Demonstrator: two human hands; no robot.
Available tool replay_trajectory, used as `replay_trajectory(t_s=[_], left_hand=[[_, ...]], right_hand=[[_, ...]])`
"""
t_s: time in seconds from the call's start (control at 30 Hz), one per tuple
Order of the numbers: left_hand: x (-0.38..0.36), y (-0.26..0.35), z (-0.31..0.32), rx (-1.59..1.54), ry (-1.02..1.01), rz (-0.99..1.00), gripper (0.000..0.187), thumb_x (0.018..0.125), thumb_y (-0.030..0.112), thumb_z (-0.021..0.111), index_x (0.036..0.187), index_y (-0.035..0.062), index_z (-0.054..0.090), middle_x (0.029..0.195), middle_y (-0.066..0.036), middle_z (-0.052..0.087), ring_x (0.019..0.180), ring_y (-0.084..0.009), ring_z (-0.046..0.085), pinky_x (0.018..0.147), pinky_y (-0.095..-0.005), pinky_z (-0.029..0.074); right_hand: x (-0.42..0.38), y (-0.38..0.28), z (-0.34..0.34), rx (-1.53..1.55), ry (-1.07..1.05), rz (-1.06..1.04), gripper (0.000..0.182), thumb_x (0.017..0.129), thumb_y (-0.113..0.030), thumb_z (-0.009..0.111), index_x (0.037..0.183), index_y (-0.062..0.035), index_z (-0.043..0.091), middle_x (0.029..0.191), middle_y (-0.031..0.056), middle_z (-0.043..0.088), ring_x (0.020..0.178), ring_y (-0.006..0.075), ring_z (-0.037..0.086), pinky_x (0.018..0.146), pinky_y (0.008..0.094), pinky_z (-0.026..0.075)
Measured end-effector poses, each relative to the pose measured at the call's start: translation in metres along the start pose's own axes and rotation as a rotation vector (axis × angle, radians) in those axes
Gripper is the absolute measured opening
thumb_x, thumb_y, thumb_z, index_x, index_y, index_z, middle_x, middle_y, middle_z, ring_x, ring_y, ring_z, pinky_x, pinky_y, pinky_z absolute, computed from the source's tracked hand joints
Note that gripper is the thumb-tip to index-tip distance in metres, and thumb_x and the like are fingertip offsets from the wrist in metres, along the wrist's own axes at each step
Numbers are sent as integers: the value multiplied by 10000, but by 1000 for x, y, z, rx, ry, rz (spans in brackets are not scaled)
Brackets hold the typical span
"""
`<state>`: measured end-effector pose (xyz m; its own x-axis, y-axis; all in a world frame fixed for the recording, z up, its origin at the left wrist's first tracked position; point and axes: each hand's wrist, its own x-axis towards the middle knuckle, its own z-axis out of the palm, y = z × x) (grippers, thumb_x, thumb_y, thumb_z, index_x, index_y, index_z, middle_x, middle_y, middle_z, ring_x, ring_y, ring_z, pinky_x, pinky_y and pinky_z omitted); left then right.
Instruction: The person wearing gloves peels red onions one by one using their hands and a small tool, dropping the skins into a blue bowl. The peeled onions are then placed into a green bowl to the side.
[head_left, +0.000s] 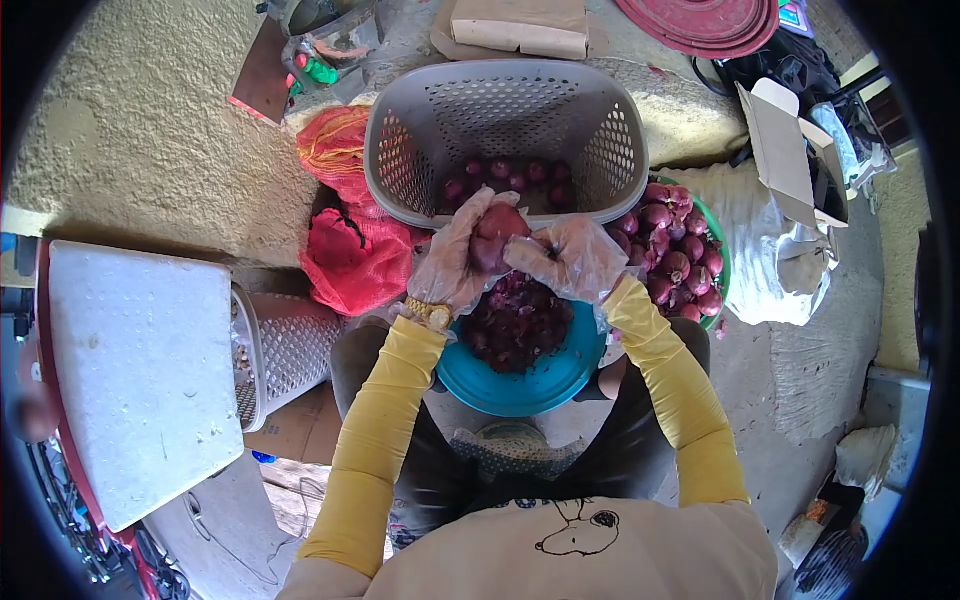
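Observation:
A red onion (495, 237) rests in my left hand (455, 262), whose gloved fingers are wrapped round it. Against its right side is my right hand (577, 258), also in a clear plastic glove. Its thumb and fingers are drawn together; whatever may be between them is hidden. Below both hands, dark red onion skins (515, 325) are heaped in a blue basin (540, 395) between the knees. Just beyond the hands stands a grey perforated basket (505, 95), with several onions (520, 178) at its bottom.
At the right, a green-rimmed container (716, 235) is full of red onions (675, 268), next to a white sack (760, 230). A red mesh sack (365, 255) lies left of the basket. Further left are a white perforated basket (295, 345) and a white board (140, 370).

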<state>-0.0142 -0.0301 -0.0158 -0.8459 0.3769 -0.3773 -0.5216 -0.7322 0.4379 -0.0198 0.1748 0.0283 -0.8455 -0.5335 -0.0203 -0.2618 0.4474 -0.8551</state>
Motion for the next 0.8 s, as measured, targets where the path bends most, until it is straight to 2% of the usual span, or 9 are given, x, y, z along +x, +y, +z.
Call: replay_trajectory(t_s=[0.07,0.13,0.17,0.23,0.3,0.37,0.43,0.63,0.8], left_hand=[[9,-8,-13,209,140,214,456,1043,346,604,1328,-8,581,1184,-164,661,1047,-278,678,906,-438,602],[0,4,3,148,122,163,440,1041,337,610,1317,-4,585,1177,-155,661,1039,-284,678,904,-432,603],[-4,9,9,85,102,110,423,1039,329,615,1305,1,589,1170,-145,660,1032,-290,678,902,-427,604],[0,13,5,57,72,114,411,1041,329,613,1283,-3,592,1167,-147,656,1041,-304,675,918,-450,603],[0,13,9,27,44,118,400,1043,328,610,1261,-6,594,1163,-149,652,1050,-319,671,934,-473,602],[-3,10,19,-43,215,299,424,1044,364,602,1226,-18,590,1176,-169,639,1081,-378,651,958,-546,588],[3,12,7,-72,183,265,454,1037,386,609,1229,-25,581,1192,-179,630,1120,-407,633,960,-572,581],[-4,20,6,-138,70,132,517,1003,403,663,1253,-34,550,1219,-207,604,1238,-481,568,989,-593,563],[-6,20,18,-191,57,154,498,995,379,680,1245,-28,542,1237,-215,584,1235,-484,569,988,-594,565]], right_hand=[[-1,2,1,1,18,-73,520,949,-586,657,994,-83,780,751,174,699,684,350,669,680,416,530],[-3,5,0,-272,-46,-177,483,938,-546,696,923,-74,797,610,151,624,523,298,574,564,404,480],[-3,5,0,-272,-45,-176,483,938,-546,696,923,-74,797,610,151,624,523,298,574,564,404,480],[-4,7,1,-298,-121,-196,555,901,-622,691,813,-82,782,600,184,601,559,386,590,553,433,481],[-5,7,2,-322,-160,-217,573,894,-637,688,794,-79,772,597,185,599,568,392,601,557,445,483],[-6,7,3,-345,-200,-238,592,887,-652,686,775,-75,762,595,186,598,576,399,611,561,456,485],[-5,6,6,-432,-357,-178,644,887,-710,629,774,-94,779,696,177,676,699,408,672,648,482,536],[-11,27,37,-777,-360,72,765,899,-783,514,826,-66,772,796,171,720,796,396,707,726,489,555],[-9,43,48,-774,-437,207,787,882,-800,520,933,-58,777,895,172,745,877,392,719,781,486,566]])
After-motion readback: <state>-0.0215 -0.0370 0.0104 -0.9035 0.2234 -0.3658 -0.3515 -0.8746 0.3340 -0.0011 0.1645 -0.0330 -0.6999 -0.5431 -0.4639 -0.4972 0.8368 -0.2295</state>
